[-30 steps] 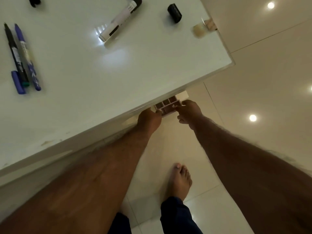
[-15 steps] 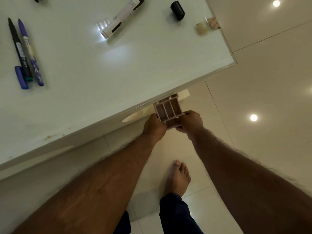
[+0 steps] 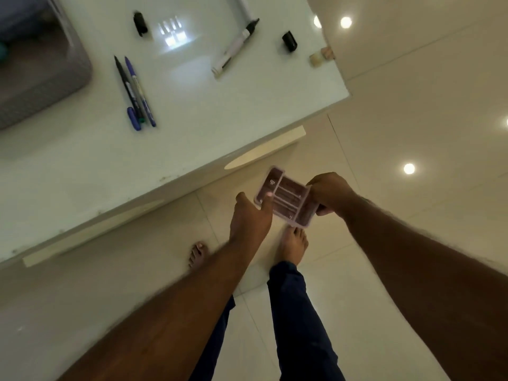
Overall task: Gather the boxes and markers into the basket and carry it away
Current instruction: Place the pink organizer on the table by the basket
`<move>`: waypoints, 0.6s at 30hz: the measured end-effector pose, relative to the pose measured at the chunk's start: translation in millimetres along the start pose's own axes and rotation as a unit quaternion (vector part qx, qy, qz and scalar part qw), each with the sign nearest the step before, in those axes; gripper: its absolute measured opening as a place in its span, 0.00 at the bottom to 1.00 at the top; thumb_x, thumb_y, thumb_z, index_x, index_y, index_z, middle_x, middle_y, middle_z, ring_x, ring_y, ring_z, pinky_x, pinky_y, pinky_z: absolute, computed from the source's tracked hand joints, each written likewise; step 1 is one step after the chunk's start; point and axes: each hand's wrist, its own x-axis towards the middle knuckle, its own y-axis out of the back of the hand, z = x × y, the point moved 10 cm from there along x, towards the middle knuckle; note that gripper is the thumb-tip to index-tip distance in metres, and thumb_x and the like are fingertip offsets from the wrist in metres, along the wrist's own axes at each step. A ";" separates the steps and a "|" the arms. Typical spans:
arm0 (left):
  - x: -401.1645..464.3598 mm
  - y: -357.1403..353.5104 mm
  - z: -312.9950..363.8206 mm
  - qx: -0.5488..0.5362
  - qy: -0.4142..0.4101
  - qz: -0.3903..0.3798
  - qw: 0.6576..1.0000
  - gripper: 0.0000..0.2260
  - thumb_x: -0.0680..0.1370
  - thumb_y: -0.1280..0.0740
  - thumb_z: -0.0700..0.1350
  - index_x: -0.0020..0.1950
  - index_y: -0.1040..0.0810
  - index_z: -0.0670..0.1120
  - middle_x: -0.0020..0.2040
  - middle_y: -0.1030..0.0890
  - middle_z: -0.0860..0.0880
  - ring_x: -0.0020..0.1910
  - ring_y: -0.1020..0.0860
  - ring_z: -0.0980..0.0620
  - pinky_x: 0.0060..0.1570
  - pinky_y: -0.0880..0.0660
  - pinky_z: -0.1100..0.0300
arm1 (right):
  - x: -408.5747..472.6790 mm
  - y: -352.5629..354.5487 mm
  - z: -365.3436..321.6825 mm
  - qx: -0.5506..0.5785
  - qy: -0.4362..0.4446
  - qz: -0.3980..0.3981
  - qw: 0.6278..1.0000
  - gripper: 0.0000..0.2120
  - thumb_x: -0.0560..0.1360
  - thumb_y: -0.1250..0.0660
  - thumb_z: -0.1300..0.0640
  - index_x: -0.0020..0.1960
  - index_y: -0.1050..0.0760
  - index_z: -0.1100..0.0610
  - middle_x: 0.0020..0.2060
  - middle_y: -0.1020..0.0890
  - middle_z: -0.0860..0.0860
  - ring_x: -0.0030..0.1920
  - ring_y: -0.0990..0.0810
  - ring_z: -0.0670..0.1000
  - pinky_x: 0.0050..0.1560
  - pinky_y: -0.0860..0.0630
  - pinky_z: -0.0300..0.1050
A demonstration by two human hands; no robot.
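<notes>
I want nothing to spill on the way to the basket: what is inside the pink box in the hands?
The pink box shows only divider walls between apparently empty compartments. The left hand and right hand cover its end corners.

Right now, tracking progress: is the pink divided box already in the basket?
No, both hands hold the pink box over the floor, away from the basket.

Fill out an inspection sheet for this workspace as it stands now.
Surface: white glossy table, glare patches.
Job's things: pink divided box held above the floor, off the table; grey basket at table's left edge; two thin markers side by side, blue cap beside them; large white marker uncapped.
Clutter: two black caps; small beige item at table edge.
Grippers: left hand and right hand both hold the box.
Cables: nothing seen.
Surroundings: tiled floor, bare feet.
</notes>
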 end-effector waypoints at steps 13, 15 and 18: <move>-103.5 237.8 55.5 -0.240 -0.102 0.166 0.951 0.17 0.74 0.39 0.66 0.56 0.29 0.57 0.45 0.20 0.56 0.40 0.21 0.60 0.37 0.27 0.65 | -145.3 10.5 -219.7 0.041 0.205 0.020 0.978 0.05 0.73 0.31 0.58 0.42 0.16 0.55 0.34 0.15 0.56 0.33 0.14 0.57 0.37 0.15 0.55; -100.7 283.3 60.0 -0.276 -0.098 0.212 0.932 0.20 0.76 0.36 0.61 0.61 0.33 0.52 0.46 0.25 0.62 0.40 0.23 0.66 0.33 0.29 0.73 | -160.6 -6.5 -250.7 0.108 0.216 0.021 0.970 0.06 0.73 0.32 0.61 0.41 0.17 0.56 0.34 0.15 0.58 0.34 0.15 0.58 0.37 0.16 0.55; -95.1 345.8 63.6 -0.308 -0.110 0.274 0.904 0.24 0.75 0.31 0.57 0.64 0.35 0.48 0.46 0.28 0.64 0.43 0.24 0.68 0.33 0.29 0.77 | -178.3 -39.3 -289.4 0.200 0.211 0.013 0.957 0.05 0.74 0.33 0.63 0.45 0.18 0.58 0.38 0.15 0.61 0.36 0.14 0.58 0.38 0.15 0.53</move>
